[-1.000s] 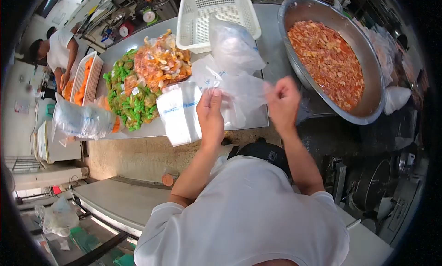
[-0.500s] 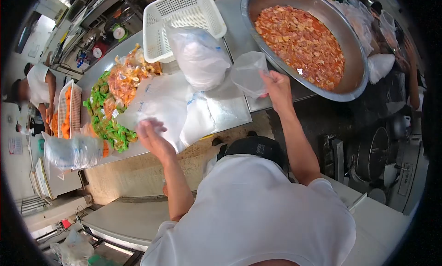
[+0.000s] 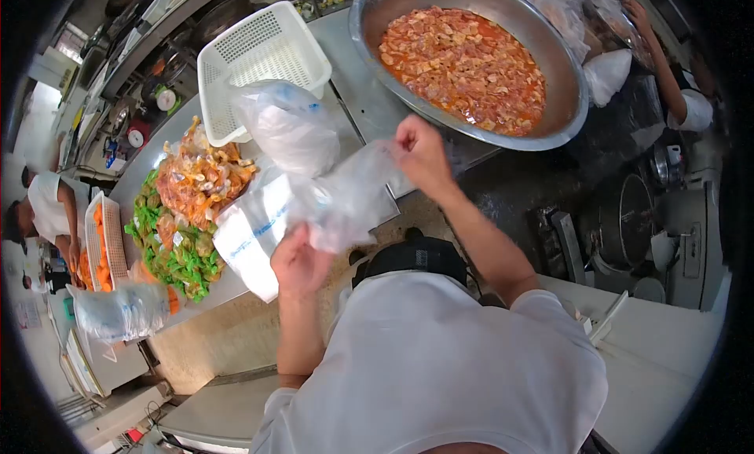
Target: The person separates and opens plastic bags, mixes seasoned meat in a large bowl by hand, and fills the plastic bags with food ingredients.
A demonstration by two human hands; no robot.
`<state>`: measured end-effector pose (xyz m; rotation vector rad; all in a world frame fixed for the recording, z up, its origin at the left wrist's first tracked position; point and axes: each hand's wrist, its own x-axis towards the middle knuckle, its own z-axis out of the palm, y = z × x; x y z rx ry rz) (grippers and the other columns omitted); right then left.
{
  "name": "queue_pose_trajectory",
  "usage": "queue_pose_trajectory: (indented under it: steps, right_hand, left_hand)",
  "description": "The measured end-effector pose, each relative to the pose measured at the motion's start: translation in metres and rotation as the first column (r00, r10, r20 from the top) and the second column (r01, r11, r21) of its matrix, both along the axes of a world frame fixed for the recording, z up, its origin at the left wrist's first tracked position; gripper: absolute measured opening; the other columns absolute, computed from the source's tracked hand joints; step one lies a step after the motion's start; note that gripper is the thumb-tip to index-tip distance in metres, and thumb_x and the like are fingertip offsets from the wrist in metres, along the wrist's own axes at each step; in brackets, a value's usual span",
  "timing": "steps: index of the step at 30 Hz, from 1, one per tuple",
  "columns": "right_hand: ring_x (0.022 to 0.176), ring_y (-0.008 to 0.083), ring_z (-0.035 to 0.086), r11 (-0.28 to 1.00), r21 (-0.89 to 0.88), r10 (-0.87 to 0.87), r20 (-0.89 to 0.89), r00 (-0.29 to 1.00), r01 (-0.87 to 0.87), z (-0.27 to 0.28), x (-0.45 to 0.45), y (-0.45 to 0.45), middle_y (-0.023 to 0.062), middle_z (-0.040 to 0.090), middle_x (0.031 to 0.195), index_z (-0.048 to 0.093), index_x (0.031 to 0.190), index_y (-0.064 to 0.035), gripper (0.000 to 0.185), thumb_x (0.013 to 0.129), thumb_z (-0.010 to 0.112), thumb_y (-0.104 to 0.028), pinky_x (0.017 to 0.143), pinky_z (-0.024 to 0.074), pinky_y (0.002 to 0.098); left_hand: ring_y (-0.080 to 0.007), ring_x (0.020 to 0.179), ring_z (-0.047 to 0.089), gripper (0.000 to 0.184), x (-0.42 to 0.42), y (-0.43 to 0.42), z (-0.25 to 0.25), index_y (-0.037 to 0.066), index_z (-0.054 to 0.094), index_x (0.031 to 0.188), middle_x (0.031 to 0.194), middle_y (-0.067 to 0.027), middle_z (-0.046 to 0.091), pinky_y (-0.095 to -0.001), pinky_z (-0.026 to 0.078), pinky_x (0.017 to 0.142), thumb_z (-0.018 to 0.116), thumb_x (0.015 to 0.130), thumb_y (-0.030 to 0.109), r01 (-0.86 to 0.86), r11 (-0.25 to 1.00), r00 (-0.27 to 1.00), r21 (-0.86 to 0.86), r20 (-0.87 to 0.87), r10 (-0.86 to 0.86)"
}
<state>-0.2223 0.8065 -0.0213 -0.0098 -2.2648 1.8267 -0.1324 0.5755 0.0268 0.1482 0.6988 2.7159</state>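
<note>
A clear plastic bag (image 3: 349, 191) stretches between my two hands over the front of the metal table. My right hand (image 3: 424, 155) pinches its upper right end, near the rim of the large metal basin (image 3: 577, 124). At the lower left end, my left hand (image 3: 302, 261) is closed on the bag, its fingertips partly hidden and blurred. Just left of the bag lies a stack of flat white plastic bags (image 3: 255, 234) with blue print. Behind it stands a bulging, whitish plastic bag (image 3: 290, 132). Cut meat in red-orange marinade (image 3: 463, 69) fills the bottom of the basin.
A white perforated basket (image 3: 263, 49) stands at the back. Tied bags of meat (image 3: 204, 179) and green-tied bags (image 3: 169, 254) are piled on the left, near a bundle of clear bags (image 3: 122, 309). Co-workers (image 3: 55, 206) stand far left; another person's arm (image 3: 664, 69) reaches in at right.
My left hand has moved right from the flat bags and closed on the clear bag. My right hand has shifted up and left. The view has turned, moving the basin left.
</note>
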Motion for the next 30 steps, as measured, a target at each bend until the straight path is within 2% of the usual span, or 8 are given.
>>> queue_pose_trajectory:
  steps: [2,4,6,9,13,20,25,30]
  right_hand:
    - [0.067,0.0066,0.05,0.991,-0.108,0.059,-0.133,0.989,-0.074,0.033,-0.011,0.008,-0.0029,0.052,0.074,0.051,0.08,-0.0083,0.02,0.081,0.069,0.0,0.059,0.043,0.0242]
    - [0.07,0.0108,0.054,0.793,-0.438,0.283,-0.351,0.893,-0.424,0.121,-0.001,0.003,0.0004,0.056,0.078,0.05,0.082,-0.0108,0.023,0.081,0.071,-0.001,0.064,0.0467,0.0269]
    - [0.068,0.0191,0.056,0.632,-0.088,0.638,-0.505,0.582,-0.77,0.175,0.006,-0.005,0.0054,0.057,0.078,0.047,0.081,-0.0092,0.025,0.079,0.071,-0.006,0.066,0.0473,0.0314]
    - [0.068,0.0285,0.055,0.677,0.655,0.695,-0.419,0.584,-0.336,0.209,-0.023,-0.035,0.0108,0.055,0.077,0.046,0.082,-0.0059,0.025,0.077,0.069,-0.009,0.067,0.0463,0.0351]
    - [0.09,0.0357,0.055,0.557,0.784,0.678,-0.238,0.695,-0.274,0.094,-0.086,-0.047,0.0147,0.054,0.09,0.05,0.081,-0.0024,0.011,0.072,0.057,-0.001,0.078,0.0447,0.0438]
    - [0.098,0.0315,0.06,0.833,0.421,0.5,-0.301,0.812,-0.358,-0.036,-0.076,-0.05,0.0127,0.06,0.11,0.06,0.092,-0.0035,0.018,0.077,0.052,0.003,0.084,0.0501,0.0385]
    - [0.094,0.0243,0.063,0.948,-0.159,0.301,0.154,0.941,-0.277,-0.003,-0.031,-0.061,0.0164,0.064,0.102,0.059,0.093,-0.0012,0.009,0.084,0.059,-0.002,0.082,0.049,0.0326]
    - [0.078,0.015,0.064,0.917,0.173,0.365,0.003,0.931,-0.36,-0.038,0.027,-0.114,0.0138,0.066,0.085,0.059,0.088,0.0003,0.016,0.085,0.068,-0.013,0.065,0.048,0.0314]
  left_hand:
    - [-0.0229,0.106,0.057,0.027,-0.01,-0.031,-0.019,0.004,0.064,0.111,0.106,-0.0099,0.064,-0.0388,0.039,0.099,0.054,0.096,0.024,0.055,0.948,0.998,-0.315,0.02,-0.051]
    - [-0.0204,0.089,0.057,0.029,-0.027,-0.031,0.034,0.001,0.065,0.106,0.091,-0.0083,0.063,-0.0339,0.044,0.088,0.049,0.1,0.025,-0.242,0.074,0.966,-0.967,-0.247,-0.076]
    - [-0.0239,0.07,0.058,0.029,-0.062,-0.048,0.069,-0.002,0.066,0.095,0.073,-0.0112,0.061,-0.0308,0.046,0.07,0.054,0.096,0.024,-0.753,0.086,0.65,-0.652,-0.758,-0.05]
    - [-0.0356,0.079,0.063,0.023,-0.126,-0.058,0.14,0.001,0.068,0.091,0.085,-0.0175,0.066,-0.0432,0.049,0.071,0.067,0.072,0.014,-0.971,-0.24,0.156,-0.006,-0.776,-0.611]
    - [-0.039,0.083,0.063,0.026,-0.177,-0.089,0.049,0.003,0.07,0.091,0.09,-0.0165,0.068,-0.0449,0.051,0.078,0.071,0.068,0.016,-0.812,-0.133,0.548,-0.568,-0.665,-0.507]
    - [-0.0321,0.084,0.066,0.027,-0.129,-0.079,-0.098,0.001,0.066,0.1,0.093,-0.013,0.07,-0.0376,0.051,0.078,0.067,0.08,0.019,-0.809,-0.133,0.586,-0.572,-0.769,-0.256]
    - [-0.0228,0.119,0.05,0.066,-0.06,-0.079,-0.107,0.001,0.058,0.124,0.124,-0.0062,0.061,-0.0398,0.036,0.103,0.027,0.103,0.055,-0.286,0.696,0.958,-0.658,-0.182,0.221]
    - [-0.0275,0.126,0.046,0.076,-0.012,-0.036,-0.079,-0.002,0.051,0.135,0.137,-0.0162,0.049,-0.0394,0.034,0.106,0.023,0.101,0.06,-0.23,0.364,0.973,-0.902,-0.214,0.086]
